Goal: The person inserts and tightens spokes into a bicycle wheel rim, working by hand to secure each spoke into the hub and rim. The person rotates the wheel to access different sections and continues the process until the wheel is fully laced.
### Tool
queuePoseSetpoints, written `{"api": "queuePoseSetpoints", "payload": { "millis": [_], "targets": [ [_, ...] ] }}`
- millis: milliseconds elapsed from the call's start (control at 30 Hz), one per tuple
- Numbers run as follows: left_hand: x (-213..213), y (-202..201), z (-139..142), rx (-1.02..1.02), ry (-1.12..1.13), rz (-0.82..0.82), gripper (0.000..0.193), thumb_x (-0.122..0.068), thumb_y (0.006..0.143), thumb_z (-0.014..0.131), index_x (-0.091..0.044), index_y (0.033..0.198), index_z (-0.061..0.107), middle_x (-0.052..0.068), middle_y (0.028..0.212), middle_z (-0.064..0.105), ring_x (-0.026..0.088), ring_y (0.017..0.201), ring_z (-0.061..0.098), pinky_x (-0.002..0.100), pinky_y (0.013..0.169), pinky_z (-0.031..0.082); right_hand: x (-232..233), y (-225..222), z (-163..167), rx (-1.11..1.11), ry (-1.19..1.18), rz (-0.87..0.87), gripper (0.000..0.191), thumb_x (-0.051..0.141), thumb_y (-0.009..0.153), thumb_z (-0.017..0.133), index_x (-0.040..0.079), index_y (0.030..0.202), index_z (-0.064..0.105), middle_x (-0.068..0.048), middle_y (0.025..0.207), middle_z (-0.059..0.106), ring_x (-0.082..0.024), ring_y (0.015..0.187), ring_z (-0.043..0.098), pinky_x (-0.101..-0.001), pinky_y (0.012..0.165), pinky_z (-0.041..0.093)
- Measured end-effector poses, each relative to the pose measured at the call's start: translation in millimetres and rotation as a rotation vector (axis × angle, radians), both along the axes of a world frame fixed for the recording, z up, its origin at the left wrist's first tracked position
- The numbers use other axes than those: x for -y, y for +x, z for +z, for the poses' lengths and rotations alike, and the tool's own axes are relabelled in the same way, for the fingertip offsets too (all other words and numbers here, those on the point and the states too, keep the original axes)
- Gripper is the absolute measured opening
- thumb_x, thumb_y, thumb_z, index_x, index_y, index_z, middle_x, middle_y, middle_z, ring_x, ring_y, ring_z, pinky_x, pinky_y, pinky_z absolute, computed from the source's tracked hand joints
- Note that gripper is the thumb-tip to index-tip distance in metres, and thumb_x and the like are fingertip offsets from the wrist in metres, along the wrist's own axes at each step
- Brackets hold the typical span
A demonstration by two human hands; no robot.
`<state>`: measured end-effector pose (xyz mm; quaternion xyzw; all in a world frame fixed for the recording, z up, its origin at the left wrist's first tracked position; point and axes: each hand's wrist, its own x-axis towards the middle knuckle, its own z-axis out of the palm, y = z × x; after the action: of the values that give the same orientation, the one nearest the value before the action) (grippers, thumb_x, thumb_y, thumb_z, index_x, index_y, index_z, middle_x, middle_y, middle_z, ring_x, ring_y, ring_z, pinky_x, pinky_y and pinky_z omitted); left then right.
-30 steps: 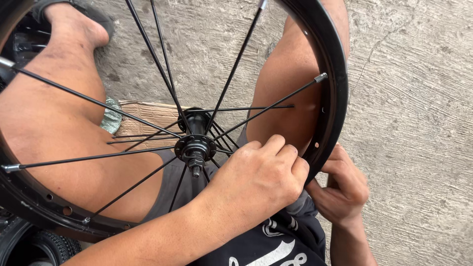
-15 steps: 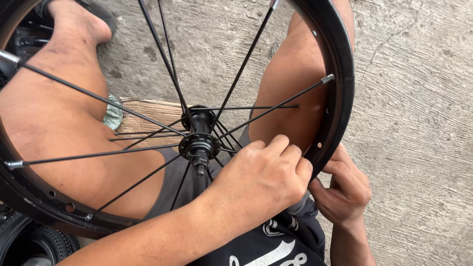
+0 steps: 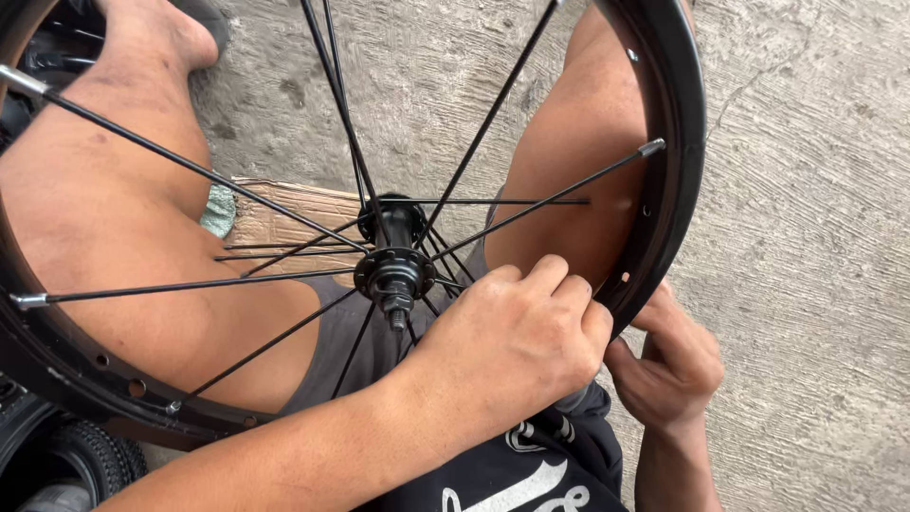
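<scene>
Our left hand (image 3: 512, 346) reaches across from the lower left, knuckles up, fingers curled tight together. Our right hand (image 3: 673, 365) sits just beside it, fingers bent, thumb pressing inward.

A black wheel rim (image 3: 675, 142) fills the frame; the left hand (image 3: 507, 346) sits inside it at lower centre, the right hand (image 3: 675, 365) outside, lower right.

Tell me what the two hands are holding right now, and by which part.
Both hold the black bicycle wheel at the lower right of its rim: the left hand from inside, among the spokes, the right hand pinching from outside. Whether they grip a spoke end too is hidden.
</scene>
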<state>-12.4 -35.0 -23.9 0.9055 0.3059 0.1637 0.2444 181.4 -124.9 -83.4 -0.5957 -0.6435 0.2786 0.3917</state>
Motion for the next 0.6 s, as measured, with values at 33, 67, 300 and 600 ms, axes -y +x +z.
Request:
{"api": "queuePoseSetpoints", "payload": {
  "millis": [33,67,300,600],
  "targets": [
    [-1.0,0.6,-0.6,0.003,0.014,0.000,0.008,-0.010,0.076,0.073,-0.006,0.074,0.066,0.006,0.071,0.063,0.018,0.076,0.064,0.029,0.053,0.050,-0.2,0.0,-0.7,-0.028,0.008,-0.003,0.026,-0.016,0.080,0.071,-0.006,0.104,0.067,-0.018,0.109,0.073,-0.025,0.104,0.074,-0.0336,0.097,0.059],
    [-1.6,0.3,-0.9,0.000,0.014,-0.005,0.008,-0.010,0.076,0.072,-0.006,0.073,0.066,0.005,0.071,0.063,0.018,0.076,0.064,0.029,0.053,0.050,-0.2,-0.5,-1.2,-0.055,0.018,-0.006,0.026,-0.014,0.080,0.073,-0.006,0.104,0.066,-0.018,0.110,0.072,-0.024,0.105,0.074,-0.0329,0.096,0.060],
    [-0.5,-0.2,0.5,-0.012,0.013,0.001,0.008,-0.010,0.077,0.072,-0.006,0.074,0.065,0.005,0.071,0.063,0.018,0.076,0.064,0.029,0.054,0.050,0.9,2.3,2.1,-0.055,-0.029,0.014,0.027,-0.013,0.082,0.074,-0.005,0.107,0.068,-0.017,0.110,0.074,-0.024,0.104,0.074,-0.0305,0.095,0.058],
    [-0.9,0.0,-0.7,-0.010,-0.003,-0.004,0.009,-0.011,0.077,0.072,-0.006,0.074,0.066,0.005,0.071,0.063,0.018,0.076,0.064,0.029,0.053,0.050,3.3,1.0,-0.3,-0.021,-0.043,-0.047,0.024,-0.014,0.080,0.072,-0.007,0.103,0.067,-0.020,0.113,0.074,-0.027,0.112,0.074,-0.0344,0.100,0.059]
  ]
}}
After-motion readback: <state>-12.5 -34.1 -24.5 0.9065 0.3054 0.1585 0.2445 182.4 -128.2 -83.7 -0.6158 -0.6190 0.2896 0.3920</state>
